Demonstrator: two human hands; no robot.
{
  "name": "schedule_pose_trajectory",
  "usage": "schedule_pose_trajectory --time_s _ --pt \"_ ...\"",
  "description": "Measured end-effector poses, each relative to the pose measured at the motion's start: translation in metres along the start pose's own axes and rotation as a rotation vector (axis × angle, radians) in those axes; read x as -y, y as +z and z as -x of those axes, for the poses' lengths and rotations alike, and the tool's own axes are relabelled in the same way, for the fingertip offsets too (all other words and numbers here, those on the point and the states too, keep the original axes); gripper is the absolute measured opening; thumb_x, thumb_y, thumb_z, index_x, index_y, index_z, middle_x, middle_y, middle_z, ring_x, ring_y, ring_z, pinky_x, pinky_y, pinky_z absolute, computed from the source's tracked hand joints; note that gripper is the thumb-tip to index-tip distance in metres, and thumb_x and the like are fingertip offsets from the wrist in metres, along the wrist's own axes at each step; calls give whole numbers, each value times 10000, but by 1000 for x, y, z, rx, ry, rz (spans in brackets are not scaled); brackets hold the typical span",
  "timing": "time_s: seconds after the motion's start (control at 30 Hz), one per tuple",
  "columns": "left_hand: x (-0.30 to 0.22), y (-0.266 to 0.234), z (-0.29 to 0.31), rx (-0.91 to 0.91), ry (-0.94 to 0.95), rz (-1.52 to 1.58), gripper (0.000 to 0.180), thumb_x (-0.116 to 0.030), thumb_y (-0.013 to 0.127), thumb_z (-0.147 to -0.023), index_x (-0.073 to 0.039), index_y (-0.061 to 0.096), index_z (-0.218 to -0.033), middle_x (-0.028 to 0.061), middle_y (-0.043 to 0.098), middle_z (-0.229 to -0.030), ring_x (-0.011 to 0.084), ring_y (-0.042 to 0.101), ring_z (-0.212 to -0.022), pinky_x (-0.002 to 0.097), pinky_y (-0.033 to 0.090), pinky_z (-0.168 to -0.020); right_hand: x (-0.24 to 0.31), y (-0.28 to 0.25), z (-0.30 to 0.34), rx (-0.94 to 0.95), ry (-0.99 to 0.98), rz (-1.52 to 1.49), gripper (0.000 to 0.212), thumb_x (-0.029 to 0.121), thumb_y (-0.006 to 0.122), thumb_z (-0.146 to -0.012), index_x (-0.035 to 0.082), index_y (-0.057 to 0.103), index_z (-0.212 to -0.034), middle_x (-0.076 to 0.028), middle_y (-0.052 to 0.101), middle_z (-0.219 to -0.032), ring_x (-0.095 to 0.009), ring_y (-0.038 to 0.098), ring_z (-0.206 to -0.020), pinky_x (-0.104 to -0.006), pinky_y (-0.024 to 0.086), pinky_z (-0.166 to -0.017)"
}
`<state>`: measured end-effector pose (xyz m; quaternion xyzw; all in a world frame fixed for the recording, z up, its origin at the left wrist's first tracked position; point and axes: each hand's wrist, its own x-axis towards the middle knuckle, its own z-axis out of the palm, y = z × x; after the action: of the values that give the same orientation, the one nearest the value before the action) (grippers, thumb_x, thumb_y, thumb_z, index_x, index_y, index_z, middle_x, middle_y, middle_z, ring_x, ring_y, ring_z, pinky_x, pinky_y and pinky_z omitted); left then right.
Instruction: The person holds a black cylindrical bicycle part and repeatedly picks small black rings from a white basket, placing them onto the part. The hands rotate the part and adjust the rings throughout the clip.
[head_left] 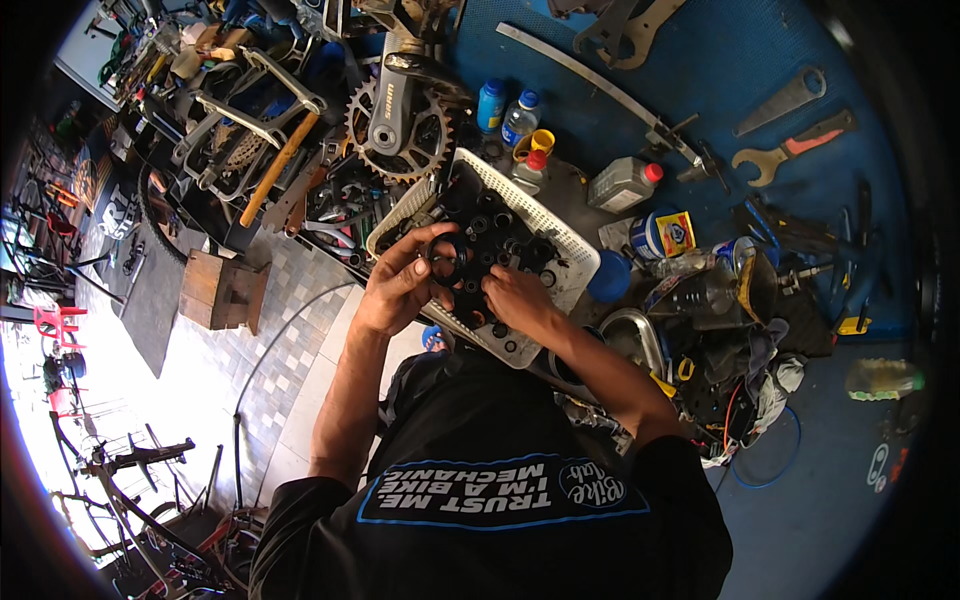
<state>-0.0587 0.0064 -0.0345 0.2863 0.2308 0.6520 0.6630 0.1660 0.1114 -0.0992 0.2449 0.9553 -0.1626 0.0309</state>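
My left hand (405, 275) holds a black ring-shaped part (447, 260) between thumb and fingers, just above a white perforated basket (575, 250) filled with several small black rings and bearings. My right hand (515, 298) reaches into the basket's near side, fingers down among the black parts; I cannot tell if it grips one. Both forearms come up from my black shirt at the bottom.
A crankset with chainring (395, 125) lies left of the basket among frame parts and a wooden-handled hammer (280, 165). Bottles and cans (520, 115) stand behind it. Wrenches (790, 150) hang on the blue board. A wooden stool (222, 292) stands on the tiled floor.
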Motion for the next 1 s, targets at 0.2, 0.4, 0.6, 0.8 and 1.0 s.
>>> schedule_pose_trajectory --time_s 0.2,0.4,0.6,0.8,1.0 --pt "0 3 2 3 0 17 652 -250 730 -1020 17 457 -1548 101 627 -1284 205 687 -1092 375 664 -747 13 -2 -2 -8 -25 160 215 85 757 -856 -26 704 -1033 -166 684 -1074 -306 747 -956 -413 639 -732" --pt "-2 5 2 36 -5 52 679 -237 744 -1011 30 442 -1558 105 618 -1302 216 700 -1081 375 668 -761 12 5 -2 -47 -30 200 239 72 761 -836 -25 711 -1048 -155 682 -1062 -294 744 -966 -385 638 -718" --pt "3 1 2 56 -18 55 729 -165 779 -975 46 415 -1571 116 612 -1320 230 698 -1083 371 674 -769 -4 8 1 -84 -50 51 159 119 690 -931 -7 691 -1028 -140 664 -986 -322 740 -883 -424 621 -703" --pt "1 0 2 72 -21 63 703 -115 763 -984 55 416 -1571 104 621 -1327 212 718 -1081 368 679 -772 -17 3 2 -88 31 -140 139 190 716 -958 66 742 -1015 -87 695 -1002 -313 739 -860 -427 607 -760" --pt "2 -1 2 70 -26 63 710 -119 770 -980 57 417 -1570 99 627 -1321 208 714 -1072 370 677 -765 -28 -22 8 -102 114 -109 159 237 754 -936 94 765 -1004 -44 723 -1013 -286 742 -917 -417 605 -792"
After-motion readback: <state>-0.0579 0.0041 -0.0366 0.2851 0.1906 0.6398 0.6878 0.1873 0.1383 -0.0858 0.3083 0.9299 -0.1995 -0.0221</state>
